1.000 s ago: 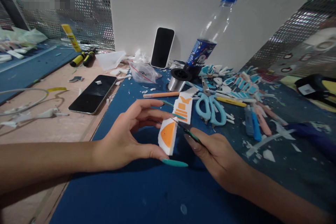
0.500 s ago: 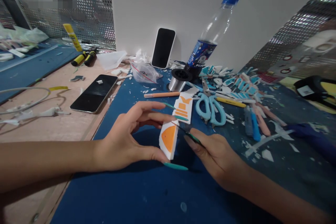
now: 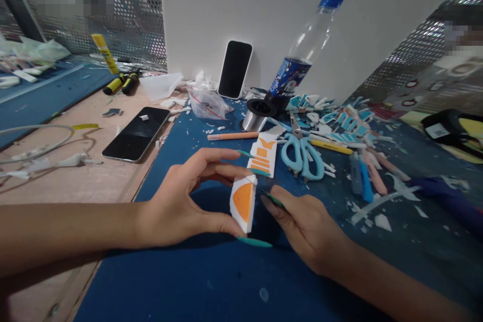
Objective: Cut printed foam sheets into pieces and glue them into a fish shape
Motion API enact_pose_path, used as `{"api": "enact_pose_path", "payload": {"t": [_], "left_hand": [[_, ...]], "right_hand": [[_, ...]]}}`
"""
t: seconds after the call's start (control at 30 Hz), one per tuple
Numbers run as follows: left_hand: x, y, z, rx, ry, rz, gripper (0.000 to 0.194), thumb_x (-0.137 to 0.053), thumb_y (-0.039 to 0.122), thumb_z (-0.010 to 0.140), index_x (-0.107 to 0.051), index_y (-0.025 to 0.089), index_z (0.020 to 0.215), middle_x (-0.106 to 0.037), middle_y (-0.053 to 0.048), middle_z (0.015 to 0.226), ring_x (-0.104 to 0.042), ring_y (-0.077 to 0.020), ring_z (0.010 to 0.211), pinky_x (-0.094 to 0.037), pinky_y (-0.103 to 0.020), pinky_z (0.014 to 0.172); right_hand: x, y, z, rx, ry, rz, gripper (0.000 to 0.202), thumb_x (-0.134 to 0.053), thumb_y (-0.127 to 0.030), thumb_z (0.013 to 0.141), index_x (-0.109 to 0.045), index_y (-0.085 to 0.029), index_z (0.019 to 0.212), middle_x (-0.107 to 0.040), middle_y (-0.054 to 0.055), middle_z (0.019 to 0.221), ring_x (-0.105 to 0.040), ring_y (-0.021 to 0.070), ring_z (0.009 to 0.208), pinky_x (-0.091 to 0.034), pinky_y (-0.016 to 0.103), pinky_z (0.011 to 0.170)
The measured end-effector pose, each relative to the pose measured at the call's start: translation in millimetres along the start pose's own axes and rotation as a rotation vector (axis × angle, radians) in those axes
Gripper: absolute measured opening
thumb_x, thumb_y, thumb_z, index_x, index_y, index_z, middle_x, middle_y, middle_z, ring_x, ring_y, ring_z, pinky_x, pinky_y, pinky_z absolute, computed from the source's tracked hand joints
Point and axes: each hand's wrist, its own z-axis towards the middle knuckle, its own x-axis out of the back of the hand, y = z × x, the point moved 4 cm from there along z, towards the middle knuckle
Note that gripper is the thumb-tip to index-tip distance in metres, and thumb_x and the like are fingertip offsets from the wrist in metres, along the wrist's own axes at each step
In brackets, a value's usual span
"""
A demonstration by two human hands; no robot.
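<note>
Blue mat (image 3: pixel 181 276) over dark table, pinkish wood table (image 3: pixel 113 181) at left. Big white board (image 3: pixel 211 5) behind, shiny wall with holes (image 3: pixel 139 15) both sides. One white foam piece (image 3: pixel 243 204) with orange patch, above mat, between left hand's (image 3: pixel 179 201) thumb and fingers, bent in wide C. Right hand (image 3: pixel 307 226) curled closed, pinching one thin dark tool (image 3: pixel 267 194), just beside foam. One soda bottle (image 3: pixel 292 75), one spool (image 3: pixel 256 114), one pair blue scissors (image 3: pixel 302 157). Three phones: one flat (image 3: pixel 136 135), two tilted up.
</note>
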Motion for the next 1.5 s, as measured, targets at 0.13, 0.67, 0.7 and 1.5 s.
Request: {"api": "enact_pose_path", "payload": {"t": [0.13,0.67,0.7,1.5], "left_hand": [[0.5,-0.6,-0.6,0.014,0.0,-0.014,0.073,-0.086,0.013,0.06,-0.05,0.023,0.122,-0.07,-0.003,0.112,-0.067,-0.0166,0.101,-0.054,-0.026,0.093],[0.7,-11.8,3.4,0.267,0.005,-0.217,0.073,-0.079,0.008,0.069,-0.041,0.029,0.127,-0.057,-0.001,0.134,-0.055,-0.0121,0.121,-0.05,-0.02,0.097],[1.0,-13.4,3.9,0.292,0.017,-0.222,0.072,-0.079,0.009,0.069,-0.041,0.028,0.126,-0.057,-0.001,0.133,-0.056,-0.0121,0.119,-0.051,-0.02,0.095],[4.4,-9.2,8.1,0.297,0.111,0.087,0.036,-0.07,0.019,0.074,-0.063,0.016,0.109,-0.067,-0.007,0.108,-0.064,-0.0166,0.094,-0.057,-0.024,0.075]], "right_hand": [[0.5,1.3,1.8,-0.041,-0.025,0.038,0.022,-0.032,-0.026,0.099,-0.043,-0.021,0.081,-0.042,-0.008,0.049,-0.037,0.0075,0.037,-0.023,0.024,0.04],[1.4,1.5,6.0,0.026,0.112,-0.334,0.039,-0.026,-0.035,0.101,-0.046,-0.019,0.071,-0.054,-0.002,0.051,-0.05,0.0093,0.04,-0.031,0.022,0.04],[1.2,1.3,6.0,0.021,0.108,-0.326,0.04,-0.026,-0.035,0.101,-0.046,-0.019,0.071,-0.055,-0.001,0.052,-0.051,0.0092,0.041,-0.031,0.022,0.04],[-5.6,12.5,2.8,0.005,0.035,-0.142,0.023,-0.03,-0.024,0.097,-0.052,-0.018,0.093,-0.064,0.006,0.079,-0.062,0.0162,0.069,-0.048,0.026,0.057]]}}
